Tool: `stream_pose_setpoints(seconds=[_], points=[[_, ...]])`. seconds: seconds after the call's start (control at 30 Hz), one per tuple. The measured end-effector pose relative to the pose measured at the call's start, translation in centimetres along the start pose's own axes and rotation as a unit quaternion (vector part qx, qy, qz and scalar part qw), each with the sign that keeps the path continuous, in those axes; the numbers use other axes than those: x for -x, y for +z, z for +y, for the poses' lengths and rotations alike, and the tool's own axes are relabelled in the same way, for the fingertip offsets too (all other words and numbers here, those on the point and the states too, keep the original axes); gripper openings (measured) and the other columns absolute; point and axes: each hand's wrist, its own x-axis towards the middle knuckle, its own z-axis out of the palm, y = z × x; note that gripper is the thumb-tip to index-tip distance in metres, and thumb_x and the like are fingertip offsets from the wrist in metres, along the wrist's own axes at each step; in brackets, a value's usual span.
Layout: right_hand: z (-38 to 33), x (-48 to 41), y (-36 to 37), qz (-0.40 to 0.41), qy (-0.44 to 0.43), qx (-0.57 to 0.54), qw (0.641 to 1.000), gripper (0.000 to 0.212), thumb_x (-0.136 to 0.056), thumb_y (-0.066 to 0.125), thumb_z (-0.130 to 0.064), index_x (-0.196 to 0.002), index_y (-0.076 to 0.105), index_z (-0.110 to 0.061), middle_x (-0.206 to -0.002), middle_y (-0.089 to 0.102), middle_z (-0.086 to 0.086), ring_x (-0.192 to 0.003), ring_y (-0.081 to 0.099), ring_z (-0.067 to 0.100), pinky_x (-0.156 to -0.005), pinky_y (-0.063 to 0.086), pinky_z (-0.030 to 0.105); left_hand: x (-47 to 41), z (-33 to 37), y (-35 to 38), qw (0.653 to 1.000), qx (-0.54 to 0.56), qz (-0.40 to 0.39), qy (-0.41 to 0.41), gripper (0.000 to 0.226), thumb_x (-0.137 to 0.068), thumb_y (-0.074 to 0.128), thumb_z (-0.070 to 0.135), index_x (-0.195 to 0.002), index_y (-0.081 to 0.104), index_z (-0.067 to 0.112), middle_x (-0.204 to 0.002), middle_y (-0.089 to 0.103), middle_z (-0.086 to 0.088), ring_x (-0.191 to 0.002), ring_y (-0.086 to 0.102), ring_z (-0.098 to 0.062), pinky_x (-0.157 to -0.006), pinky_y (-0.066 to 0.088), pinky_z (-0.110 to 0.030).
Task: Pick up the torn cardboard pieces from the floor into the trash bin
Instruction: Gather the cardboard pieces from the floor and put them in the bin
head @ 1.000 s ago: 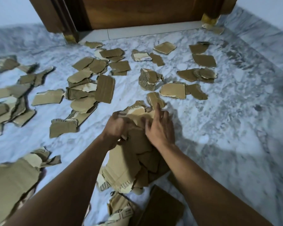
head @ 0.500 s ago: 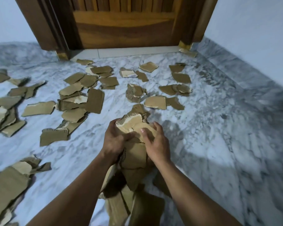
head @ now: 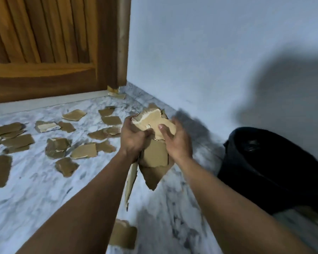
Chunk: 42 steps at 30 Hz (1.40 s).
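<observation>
- Two hands, left hand (head: 134, 138) and right hand (head: 176, 142), fingers curled tight, clamp one cardboard bundle (head: 154, 153) between them.
- Trash bin (head: 275, 173) at 3 o'clock.
- Loose pieces (head: 84, 151) at 9 o'clock on floor (head: 35, 184).

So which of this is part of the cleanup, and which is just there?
Part of the job:
- cardboard bundle, held by left hand and right hand
- loose cardboard pieces on the floor
- black trash bin

Just there:
- wooden door
- wall
</observation>
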Motion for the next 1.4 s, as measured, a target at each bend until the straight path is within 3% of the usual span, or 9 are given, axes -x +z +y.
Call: stream_pose_setpoints(seconds=[0.13,0.23,0.43,0.63,0.8,1.0,1.1,1.2,1.4], points=[[1.0,-4.5,-11.1,0.086,-0.021,0.010,0.996,0.063,-0.096,0.057,-0.056,-0.149,0.046,-0.023,-0.142,0.060,0.003,-0.127,0.057,0.027,-0.098,0.047,0.035,0.0,5.8,10.4,0.996,0.003,-0.076,0.053,0.062,-0.074,0.080,-0.008,-0.121,0.050,0.019,-0.113,0.068,-0.027,-0.070,0.068,-0.023,-0.054,0.056,-0.025],[2.2,-6.9,-19.6,0.137,-0.034,0.028,0.990,0.062,-0.097,0.056,-0.054,-0.149,0.046,-0.022,-0.142,0.059,0.002,-0.127,0.056,0.025,-0.096,0.043,0.030,0.8,9.4,18.1,0.993,0.021,-0.076,0.093,0.067,-0.057,0.083,0.014,-0.115,0.055,0.032,-0.116,0.070,-0.007,-0.095,0.072,-0.024,-0.085,0.061,-0.045],[6.1,-10.0,-33.1,0.215,-0.044,0.065,0.974,0.062,-0.097,0.058,-0.053,-0.151,0.043,-0.025,-0.145,0.057,0.000,-0.132,0.051,0.024,-0.099,0.041,0.030,3.7,12.8,32.4,0.979,0.066,-0.124,0.149,0.060,-0.072,0.079,0.009,-0.122,0.055,0.032,-0.112,0.066,0.012,-0.103,0.067,-0.014,-0.094,0.057,-0.039],[14.1,-9.0,-37.2,0.260,-0.006,0.060,0.964,0.066,-0.093,0.062,-0.056,-0.149,0.044,-0.026,-0.144,0.057,-0.001,-0.129,0.053,0.024,-0.096,0.041,0.029,7.6,8.9,40.3,0.980,0.064,-0.112,0.150,0.057,-0.070,0.074,0.016,-0.121,0.057,0.035,-0.100,0.062,0.026,-0.096,0.067,-0.006,-0.079,0.055,-0.023],[20.1,-6.9,-35.0,0.238,0.016,0.035,0.970,0.056,-0.095,0.062,-0.049,-0.144,0.049,-0.024,-0.138,0.060,-0.001,-0.125,0.056,0.022,-0.097,0.043,0.029,8.7,2.7,41.4,0.989,0.008,-0.098,0.108,0.053,-0.072,0.077,0.025,-0.119,0.053,0.032,-0.100,0.061,0.020,-0.094,0.063,-0.009,-0.071,0.047,-0.018],[23.4,-5.4,-32.7,0.188,0.051,-0.008,0.981,0.040,-0.097,0.060,-0.041,-0.131,0.057,-0.022,-0.128,0.064,0.005,-0.114,0.060,0.021,-0.095,0.051,0.036,8.1,-0.9,39.8,0.986,-0.063,-0.126,0.089,0.042,-0.069,0.076,0.023,-0.106,0.057,0.031,-0.092,0.068,0.010,-0.085,0.068,-0.017,-0.084,0.058,-0.039],[23.8,-5.1,-32.8,0.179,0.066,-0.022,0.981,0.043,-0.097,0.060,-0.042,-0.135,0.057,-0.025,-0.128,0.065,0.005,-0.108,0.065,0.017,-0.097,0.053,0.038,7.9,-1.3,38.7,0.980,-0.098,-0.140,0.104,0.036,-0.078,0.077,0.020,-0.111,0.064,0.024,-0.097,0.065,0.008,-0.078,0.062,-0.004,-0.081,0.054,-0.029],[24.0,-4.3,-33.5,0.160,0.091,-0.019,0.983,0.047,-0.097,0.060,-0.045,-0.139,0.055,-0.026,-0.134,0.061,0.003,-0.106,0.064,0.014,-0.092,0.049,0.028,7.6,-1.2,37.0,0.974,-0.132,-0.149,0.112,0.034,-0.081,0.075,0.020,-0.114,0.067,0.024,-0.114,0.063,0.008,-0.081,0.061,0.005,-0.070,0.044,-0.012],[24.1,-1.8,-34.6,0.160,0.095,0.085,0.979,0.044,-0.100,0.056,-0.040,-0.139,0.057,-0.019,-0.143,0.056,0.002,-0.126,0.056,0.016,-0.100,0.041,0.025,7.2,-1.8,32.9,0.917,-0.316,-0.146,0.194,0.048,-0.079,0.067,0.020,-0.126,0.064,0.027,-0.128,0.064,-0.003,-0.117,0.061,-0.023,-0.096,0.049,-0.036]])
